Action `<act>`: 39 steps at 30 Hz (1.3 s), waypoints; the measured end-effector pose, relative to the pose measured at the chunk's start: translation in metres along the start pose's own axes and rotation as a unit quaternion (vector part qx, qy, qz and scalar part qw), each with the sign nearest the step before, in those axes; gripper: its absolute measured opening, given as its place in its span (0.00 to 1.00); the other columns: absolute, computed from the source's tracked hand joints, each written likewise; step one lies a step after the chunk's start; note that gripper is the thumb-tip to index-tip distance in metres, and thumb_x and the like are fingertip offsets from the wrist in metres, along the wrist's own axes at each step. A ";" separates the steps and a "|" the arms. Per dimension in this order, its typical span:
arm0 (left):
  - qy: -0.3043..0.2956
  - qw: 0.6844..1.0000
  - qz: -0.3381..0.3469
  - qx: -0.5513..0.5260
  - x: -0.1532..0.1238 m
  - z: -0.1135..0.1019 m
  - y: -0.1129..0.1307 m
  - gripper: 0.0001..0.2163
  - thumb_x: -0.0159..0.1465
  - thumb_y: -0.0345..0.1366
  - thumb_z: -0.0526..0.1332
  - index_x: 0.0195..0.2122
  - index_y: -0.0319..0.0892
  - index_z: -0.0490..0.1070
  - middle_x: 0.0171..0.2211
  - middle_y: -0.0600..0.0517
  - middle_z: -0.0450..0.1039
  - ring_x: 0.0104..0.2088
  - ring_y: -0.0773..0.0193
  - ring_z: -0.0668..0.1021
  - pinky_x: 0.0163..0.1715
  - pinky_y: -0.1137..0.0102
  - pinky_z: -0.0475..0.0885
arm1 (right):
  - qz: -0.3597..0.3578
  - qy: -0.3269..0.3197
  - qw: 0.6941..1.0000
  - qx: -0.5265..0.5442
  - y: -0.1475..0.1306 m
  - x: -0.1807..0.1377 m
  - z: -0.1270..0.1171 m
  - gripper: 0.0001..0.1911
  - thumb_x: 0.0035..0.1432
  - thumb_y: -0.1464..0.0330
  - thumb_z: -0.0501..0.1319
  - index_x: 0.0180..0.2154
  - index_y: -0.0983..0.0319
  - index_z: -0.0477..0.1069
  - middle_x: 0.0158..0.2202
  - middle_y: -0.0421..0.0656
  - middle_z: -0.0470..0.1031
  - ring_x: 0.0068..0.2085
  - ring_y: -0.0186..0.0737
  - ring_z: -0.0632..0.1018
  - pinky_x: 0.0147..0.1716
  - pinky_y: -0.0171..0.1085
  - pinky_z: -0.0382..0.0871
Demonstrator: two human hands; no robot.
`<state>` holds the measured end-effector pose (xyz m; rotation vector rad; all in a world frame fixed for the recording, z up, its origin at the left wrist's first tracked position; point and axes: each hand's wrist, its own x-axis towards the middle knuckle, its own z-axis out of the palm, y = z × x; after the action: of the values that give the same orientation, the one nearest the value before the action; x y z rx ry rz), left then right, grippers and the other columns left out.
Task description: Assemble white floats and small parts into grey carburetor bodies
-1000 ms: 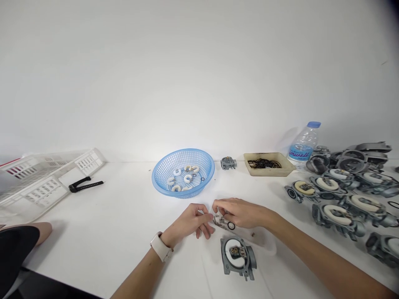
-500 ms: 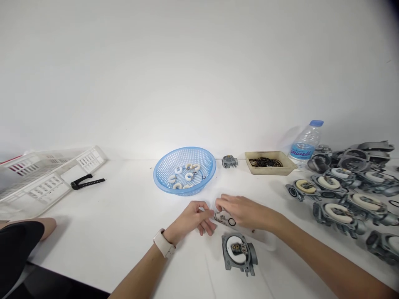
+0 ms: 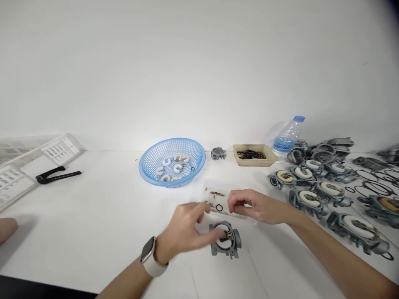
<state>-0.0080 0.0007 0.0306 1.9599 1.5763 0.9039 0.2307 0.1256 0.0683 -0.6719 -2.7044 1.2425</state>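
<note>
A grey metal carburetor body (image 3: pixel 229 241) lies on the white table in front of me. My left hand (image 3: pixel 185 228), with a pale watch on the wrist, reaches onto its left side; the fingers are smeared by motion. My right hand (image 3: pixel 252 205) is just behind the body, fingertips pinched together over a clear plastic bag (image 3: pixel 218 197) that holds small brass parts and a black O-ring (image 3: pixel 219 207). What the pinch holds is too small to name.
A blue basket (image 3: pixel 149 166) with white floats stands behind the bag, then a small grey part (image 3: pixel 218 153), a beige tray (image 3: pixel 271 159) of black rings and a water bottle (image 3: pixel 288 135). Several carburetor bodies (image 3: pixel 314 195) and loose rings fill the right. White crates (image 3: pixel 12 174) and a black strap (image 3: pixel 56 174) lie left.
My left hand left the bag and moved down onto the carburetor body. My right hand drew back to the right, uncovering the bag. The view turned a little to the right.
</note>
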 end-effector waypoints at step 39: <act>-0.049 0.992 0.099 0.055 -0.007 0.015 0.016 0.21 0.55 0.46 0.74 0.47 0.46 0.75 0.38 0.53 0.76 0.37 0.56 0.79 0.36 0.64 0.74 | 0.007 0.018 0.991 0.131 -0.020 -0.021 0.014 0.09 0.69 0.65 0.60 0.41 0.58 0.79 0.43 0.44 0.72 0.41 0.39 0.75 0.42 0.38 0.70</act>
<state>0.0123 -0.0091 0.0305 2.2353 1.4226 0.7968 0.2394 0.0956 0.0760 -0.6734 -2.4480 1.5359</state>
